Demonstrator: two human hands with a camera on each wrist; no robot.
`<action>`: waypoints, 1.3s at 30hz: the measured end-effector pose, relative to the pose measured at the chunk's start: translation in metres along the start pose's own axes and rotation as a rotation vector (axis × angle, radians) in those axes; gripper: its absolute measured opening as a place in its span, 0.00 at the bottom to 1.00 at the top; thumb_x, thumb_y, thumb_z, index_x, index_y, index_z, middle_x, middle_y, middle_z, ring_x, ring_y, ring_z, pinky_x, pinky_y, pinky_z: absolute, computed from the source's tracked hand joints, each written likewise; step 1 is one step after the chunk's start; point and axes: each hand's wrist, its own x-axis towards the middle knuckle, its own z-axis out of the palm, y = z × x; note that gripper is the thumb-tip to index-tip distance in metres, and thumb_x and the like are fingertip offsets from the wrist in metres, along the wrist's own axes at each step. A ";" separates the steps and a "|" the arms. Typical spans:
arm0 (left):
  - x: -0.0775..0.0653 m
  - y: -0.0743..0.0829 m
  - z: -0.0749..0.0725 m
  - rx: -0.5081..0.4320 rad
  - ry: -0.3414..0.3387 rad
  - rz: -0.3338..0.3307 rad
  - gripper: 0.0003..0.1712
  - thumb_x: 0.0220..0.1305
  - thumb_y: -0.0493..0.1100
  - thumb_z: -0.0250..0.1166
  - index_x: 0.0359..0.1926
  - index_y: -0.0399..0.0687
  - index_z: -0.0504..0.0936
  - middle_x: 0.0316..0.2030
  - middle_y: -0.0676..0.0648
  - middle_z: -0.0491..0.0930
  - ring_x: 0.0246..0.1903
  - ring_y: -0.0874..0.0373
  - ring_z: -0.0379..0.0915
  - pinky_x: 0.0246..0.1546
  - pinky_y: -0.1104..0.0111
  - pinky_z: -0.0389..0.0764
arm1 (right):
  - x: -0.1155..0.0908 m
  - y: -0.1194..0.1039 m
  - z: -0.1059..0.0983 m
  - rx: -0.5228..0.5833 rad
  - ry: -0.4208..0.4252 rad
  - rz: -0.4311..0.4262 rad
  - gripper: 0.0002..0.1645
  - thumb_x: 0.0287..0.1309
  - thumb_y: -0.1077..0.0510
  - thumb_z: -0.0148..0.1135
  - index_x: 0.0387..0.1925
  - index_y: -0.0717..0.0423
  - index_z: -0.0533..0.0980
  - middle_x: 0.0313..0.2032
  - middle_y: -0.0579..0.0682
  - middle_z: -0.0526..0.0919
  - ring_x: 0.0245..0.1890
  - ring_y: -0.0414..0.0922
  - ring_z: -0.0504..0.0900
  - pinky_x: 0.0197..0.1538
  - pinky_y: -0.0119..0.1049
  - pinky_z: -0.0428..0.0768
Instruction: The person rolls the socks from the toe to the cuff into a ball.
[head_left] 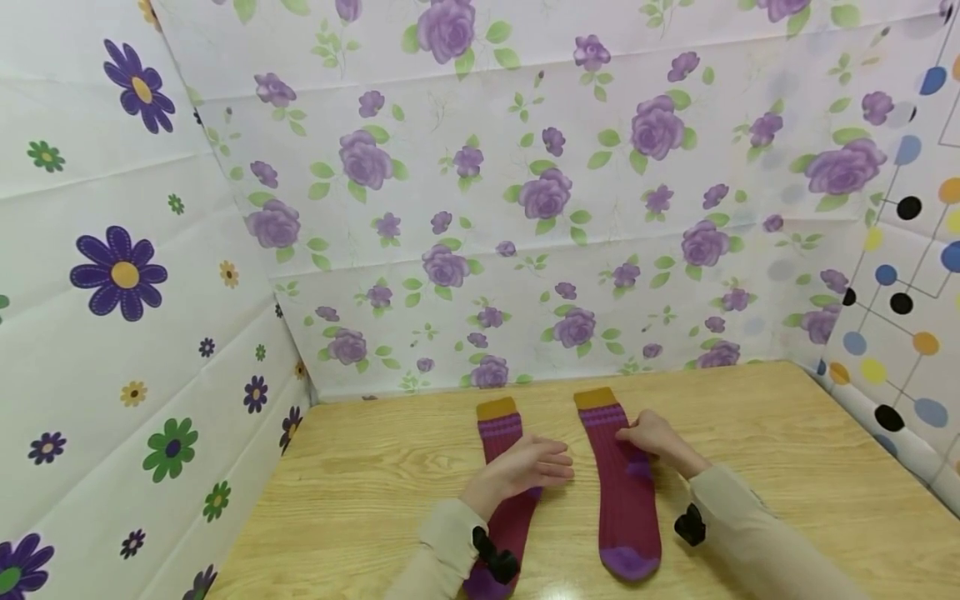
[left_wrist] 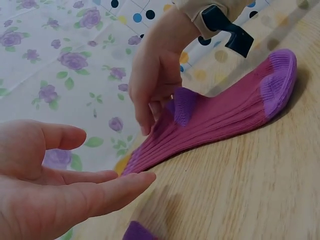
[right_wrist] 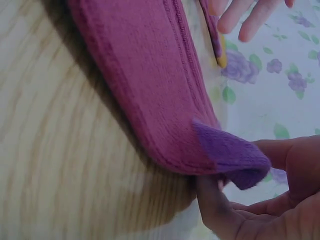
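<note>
Two maroon ribbed socks with purple toes and heels and mustard cuffs lie side by side, toes toward me. My right hand (head_left: 654,435) holds the edge of the right sock (head_left: 626,504) just above its heel. In the right wrist view that purple heel (right_wrist: 232,155) sticks up from the wood, with fingers partly hidden beneath the sock's edge. My left hand (head_left: 522,468) hovers over the middle of the left sock (head_left: 512,527), covering part of it. Its fingers are extended toward the right sock, with nothing in them, as the left wrist view also shows.
The socks lie on a light wood-grain table (head_left: 360,492). A white sheet with purple roses (head_left: 547,196) hangs behind the table's far edge. A daisy-patterned sheet (head_left: 75,358) stands at the left and a dotted one (head_left: 907,333) at the right.
</note>
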 end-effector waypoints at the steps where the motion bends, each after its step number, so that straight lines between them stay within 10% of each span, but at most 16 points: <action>1: 0.001 -0.001 0.002 0.003 -0.001 -0.002 0.31 0.73 0.42 0.52 0.68 0.25 0.58 0.62 0.24 0.65 0.60 0.33 0.68 0.61 0.48 0.70 | 0.001 0.000 0.001 0.002 0.005 -0.002 0.29 0.58 0.57 0.61 0.08 0.47 0.57 0.10 0.39 0.53 0.12 0.35 0.52 0.19 0.29 0.58; 9: 0.005 -0.006 0.010 -0.007 0.007 -0.026 0.33 0.72 0.42 0.52 0.69 0.26 0.55 0.63 0.23 0.64 0.60 0.32 0.68 0.61 0.46 0.69 | 0.007 0.006 0.008 0.062 0.007 -0.007 0.22 0.60 0.61 0.60 0.14 0.54 0.62 0.14 0.43 0.58 0.16 0.38 0.57 0.23 0.31 0.60; 12: 0.006 -0.007 0.012 -0.017 0.001 -0.032 0.33 0.73 0.41 0.51 0.70 0.25 0.54 0.63 0.22 0.63 0.61 0.32 0.67 0.61 0.46 0.69 | 0.008 0.008 0.009 0.086 0.000 -0.028 0.09 0.60 0.64 0.58 0.32 0.70 0.72 0.25 0.56 0.73 0.25 0.43 0.68 0.29 0.33 0.68; 18: 0.007 -0.008 0.016 -0.027 -0.015 -0.046 0.31 0.73 0.40 0.49 0.69 0.24 0.54 0.63 0.22 0.63 0.62 0.32 0.65 0.61 0.45 0.68 | 0.005 0.008 0.009 0.237 -0.073 -0.045 0.28 0.63 0.68 0.51 0.63 0.75 0.62 0.53 0.72 0.74 0.37 0.46 0.78 0.38 0.37 0.76; 29: 0.012 -0.011 0.020 -0.061 0.019 -0.073 0.32 0.72 0.37 0.50 0.68 0.21 0.54 0.65 0.21 0.60 0.62 0.30 0.64 0.58 0.45 0.72 | 0.006 0.004 0.008 0.601 -0.290 -0.037 0.36 0.67 0.66 0.48 0.70 0.74 0.46 0.42 0.51 0.82 0.35 0.39 0.82 0.37 0.32 0.80; 39: 0.010 -0.015 0.021 0.010 -0.046 -0.148 0.37 0.69 0.40 0.56 0.70 0.29 0.49 0.62 0.19 0.60 0.56 0.28 0.69 0.54 0.43 0.75 | 0.005 -0.006 0.011 0.645 -0.314 -0.007 0.36 0.66 0.66 0.47 0.69 0.78 0.46 0.63 0.76 0.60 0.43 0.39 0.76 0.44 0.29 0.77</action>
